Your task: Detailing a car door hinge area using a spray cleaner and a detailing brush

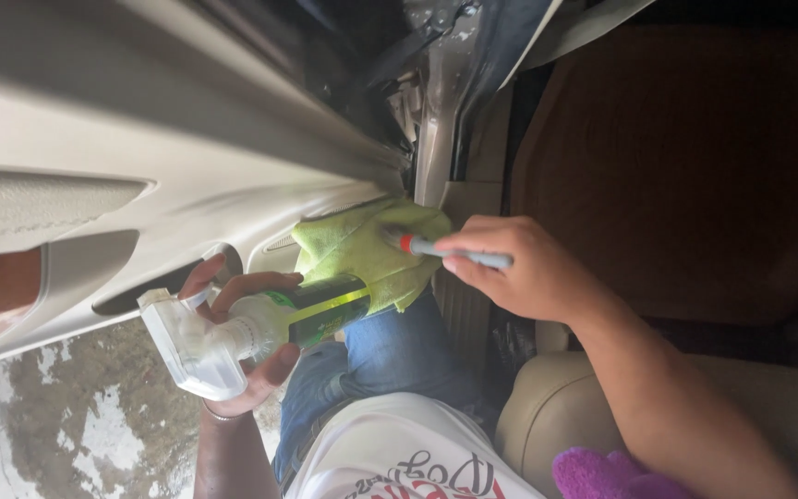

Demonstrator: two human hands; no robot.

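My left hand (pixel 249 334) grips a spray bottle (pixel 274 323) with a white trigger head and a dark green body, held beside the beige car door panel (pixel 187 176). A yellow-green microfibre cloth (pixel 367 248) lies draped against the lower end of the door panel, next to the bottle. My right hand (pixel 519 273) pinches a thin grey brush handle with a red band (pixel 445 251), its tip resting on the cloth.
A brown floor mat (pixel 685 166) covers the car floor at the right. A beige seat edge (pixel 565 407) and a purple fluffy cloth (pixel 611 476) lie at the bottom right. My blue jeans (pixel 390 356) sit between the hands. Wet ground (pixel 76 425) shows outside.
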